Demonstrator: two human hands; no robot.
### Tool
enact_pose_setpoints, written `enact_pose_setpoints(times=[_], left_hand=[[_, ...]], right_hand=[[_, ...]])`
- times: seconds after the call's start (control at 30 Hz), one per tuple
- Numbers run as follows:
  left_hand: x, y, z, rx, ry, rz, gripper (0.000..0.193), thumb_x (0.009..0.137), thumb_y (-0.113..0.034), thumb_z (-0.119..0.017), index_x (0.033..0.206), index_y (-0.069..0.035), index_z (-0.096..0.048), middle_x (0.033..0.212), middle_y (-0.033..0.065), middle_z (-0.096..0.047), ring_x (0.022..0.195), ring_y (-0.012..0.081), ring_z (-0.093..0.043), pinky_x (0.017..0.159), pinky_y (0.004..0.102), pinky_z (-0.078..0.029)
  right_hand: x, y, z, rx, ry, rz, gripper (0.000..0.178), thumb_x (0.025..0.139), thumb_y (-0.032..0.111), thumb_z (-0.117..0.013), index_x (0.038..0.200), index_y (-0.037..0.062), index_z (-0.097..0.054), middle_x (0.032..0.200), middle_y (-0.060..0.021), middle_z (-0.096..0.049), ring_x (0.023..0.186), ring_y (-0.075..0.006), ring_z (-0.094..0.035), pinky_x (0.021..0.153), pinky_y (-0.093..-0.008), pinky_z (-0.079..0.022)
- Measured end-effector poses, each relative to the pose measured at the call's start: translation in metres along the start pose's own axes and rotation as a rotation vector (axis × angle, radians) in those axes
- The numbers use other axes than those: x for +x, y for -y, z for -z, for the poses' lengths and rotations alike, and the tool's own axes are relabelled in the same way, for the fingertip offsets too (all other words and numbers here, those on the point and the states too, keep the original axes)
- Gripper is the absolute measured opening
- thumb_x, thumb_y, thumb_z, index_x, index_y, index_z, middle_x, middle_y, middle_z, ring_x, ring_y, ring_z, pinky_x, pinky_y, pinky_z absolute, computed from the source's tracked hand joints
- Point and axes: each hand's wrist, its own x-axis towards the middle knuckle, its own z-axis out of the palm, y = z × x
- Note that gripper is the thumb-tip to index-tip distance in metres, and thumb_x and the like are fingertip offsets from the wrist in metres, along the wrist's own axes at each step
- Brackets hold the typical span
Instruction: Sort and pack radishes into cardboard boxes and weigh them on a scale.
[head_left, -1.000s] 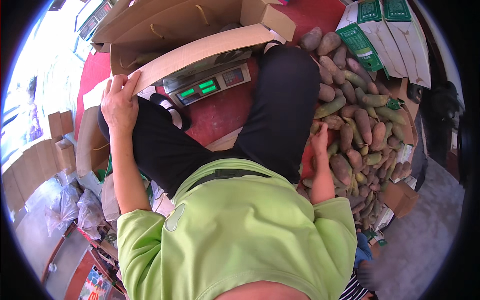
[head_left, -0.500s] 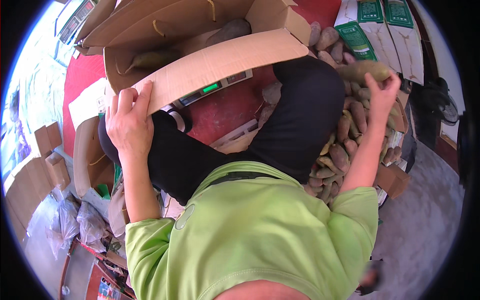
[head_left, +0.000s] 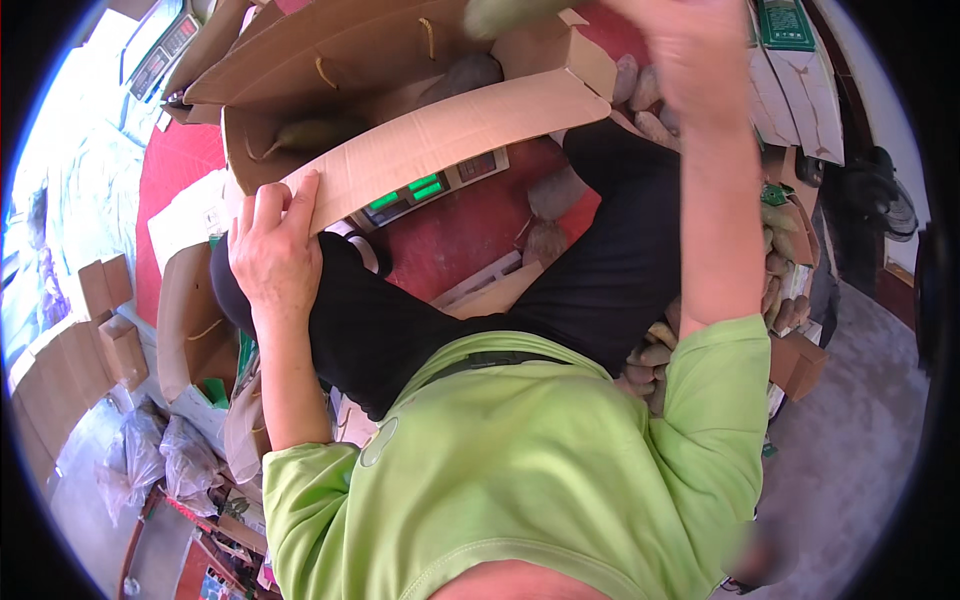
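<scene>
My left hand (head_left: pixel 276 245) pinches the near flap (head_left: pixel 440 130) of an open cardboard box, fingers on top of the flap. Inside the box lie a greenish sweet potato (head_left: pixel 318 134) with a thin root tail and a dark, rounder one (head_left: pixel 468 78). My right hand (head_left: pixel 690 50), blurred and partly cut off by the top edge, reaches over the box's right end. It holds a long olive-green sweet potato (head_left: pixel 515 14) above the box; its fingertips are out of view. Below the flap shows a digital scale (head_left: pixel 425 190) with lit green displays.
Sweet potatoes (head_left: pixel 650 360) are heaped on my right, partly behind my right arm. White and green cartons (head_left: pixel 795 80) stand at the far right. Another open cardboard box (head_left: pixel 190 320) is at my left, near plastic bags (head_left: pixel 135 450). A second scale (head_left: pixel 160 50) sits far left.
My right hand has swung from the heap, up and left, carrying the olive-green sweet potato over the box. My left hand keeps its grip on the flap. More green digits are visible on the scale.
</scene>
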Motion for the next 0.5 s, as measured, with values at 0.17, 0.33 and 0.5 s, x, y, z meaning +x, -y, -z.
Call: enact_pose_setpoints(times=[0.17,0.33,0.5], left_hand=[[0.003,-0.005,0.001,0.011,-0.001,0.000,0.050,0.065,0.001,-0.064,0.111,-0.017,-0.066,0.087,0.0041,-0.052,0.086,0.0228,-0.055,0.076,0.0372,-0.046],[0.003,-0.006,0.000,0.034,-0.002,0.011,0.050,0.064,0.002,-0.065,0.110,-0.017,-0.066,0.087,0.0041,-0.051,0.087,0.0230,-0.055,0.078,0.0374,-0.047],[0.004,-0.009,0.001,0.061,-0.005,0.025,0.052,0.063,0.003,-0.065,0.111,-0.019,-0.066,0.089,0.0033,-0.052,0.088,0.0227,-0.056,0.080,0.0377,-0.048]], right_hand=[[-0.004,-0.035,-0.040,-0.437,0.166,-0.131,0.047,0.069,0.003,-0.074,0.107,0.0060,-0.046,0.095,-0.0133,-0.060,0.092,-0.0256,-0.060,0.081,-0.0372,-0.047],[0.001,-0.071,-0.065,-0.633,0.346,-0.091,0.044,0.070,0.006,-0.071,0.104,0.0049,-0.044,0.095,-0.0214,-0.060,0.095,-0.0395,-0.058,0.080,-0.0464,-0.046],[-0.001,-0.096,-0.084,-0.838,0.386,0.030,0.030,0.075,0.006,-0.066,0.099,0.0029,-0.048,0.096,-0.0202,-0.061,0.097,-0.0398,-0.058,0.082,-0.0480,-0.047]])
